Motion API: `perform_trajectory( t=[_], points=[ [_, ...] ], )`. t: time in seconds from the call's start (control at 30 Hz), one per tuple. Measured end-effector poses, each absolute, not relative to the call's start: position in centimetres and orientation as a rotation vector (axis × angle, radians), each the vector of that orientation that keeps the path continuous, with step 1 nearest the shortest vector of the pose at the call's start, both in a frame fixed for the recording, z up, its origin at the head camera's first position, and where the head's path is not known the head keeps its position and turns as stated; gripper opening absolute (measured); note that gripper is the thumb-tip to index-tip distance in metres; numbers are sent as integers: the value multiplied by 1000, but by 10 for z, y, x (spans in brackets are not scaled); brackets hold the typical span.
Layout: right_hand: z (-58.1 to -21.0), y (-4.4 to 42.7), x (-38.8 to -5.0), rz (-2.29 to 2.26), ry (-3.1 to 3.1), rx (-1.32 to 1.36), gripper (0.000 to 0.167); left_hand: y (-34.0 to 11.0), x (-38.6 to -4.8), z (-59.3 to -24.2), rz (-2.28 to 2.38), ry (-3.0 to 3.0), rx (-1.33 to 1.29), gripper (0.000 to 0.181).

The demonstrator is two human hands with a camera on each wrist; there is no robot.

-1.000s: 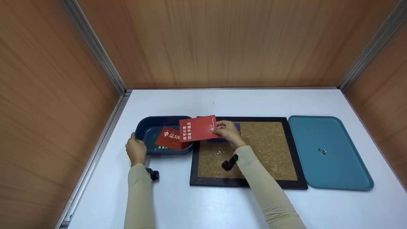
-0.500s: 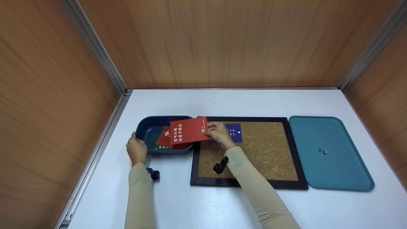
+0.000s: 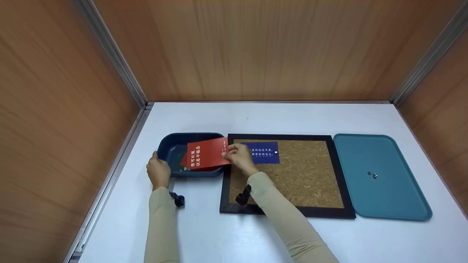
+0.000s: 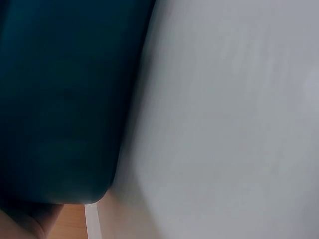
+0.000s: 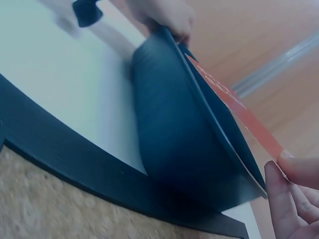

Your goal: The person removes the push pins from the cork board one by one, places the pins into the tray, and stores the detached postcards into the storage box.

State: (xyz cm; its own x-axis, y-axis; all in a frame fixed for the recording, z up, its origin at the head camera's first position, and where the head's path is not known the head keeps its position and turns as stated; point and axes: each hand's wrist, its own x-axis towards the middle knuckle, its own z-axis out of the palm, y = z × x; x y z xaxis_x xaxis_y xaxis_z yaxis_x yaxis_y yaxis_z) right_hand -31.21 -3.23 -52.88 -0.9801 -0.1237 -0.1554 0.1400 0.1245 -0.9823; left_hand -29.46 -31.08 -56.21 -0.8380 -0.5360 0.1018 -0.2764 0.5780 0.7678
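My right hand (image 3: pixel 241 157) pinches the right edge of a red card (image 3: pixel 208 153) with white lettering, thumb on top. In the head view the card lies over a dark blue plastic basin (image 3: pixel 175 136); in the right wrist view the card (image 5: pixel 234 102) slants just above the rim. Beneath it, another red card (image 3: pixel 184 160) in the basin is mostly hidden. My left hand (image 3: pixel 158 171) grips the basin's left end, and the left wrist view is filled by the basin's side (image 4: pixel 60 99). Beside my right hand, a purple card (image 3: pixel 265 153) lies on a black-framed corkboard (image 3: pixel 292 186).
Right of the corkboard lies a teal tray (image 3: pixel 387 193) with a few small metal pieces (image 3: pixel 374 175) on it. The basin's right end meets the corkboard frame. Wood-grain panels (image 3: pixel 256 51) enclose the white table (image 3: pixel 204 226) at the back and sides.
My right hand has moved left with the red card, which now covers more of the basin and its contents. More of the purple card shows. My left hand stays on the basin.
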Motion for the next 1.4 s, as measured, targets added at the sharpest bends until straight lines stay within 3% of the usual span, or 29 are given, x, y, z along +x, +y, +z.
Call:
perform_trajectory(
  t=[1.4],
  points=[
    [-525,-68,-304,-1503,2812,-237,20,-309,-295,-559,-1164,-2492,670,47]
  ],
)
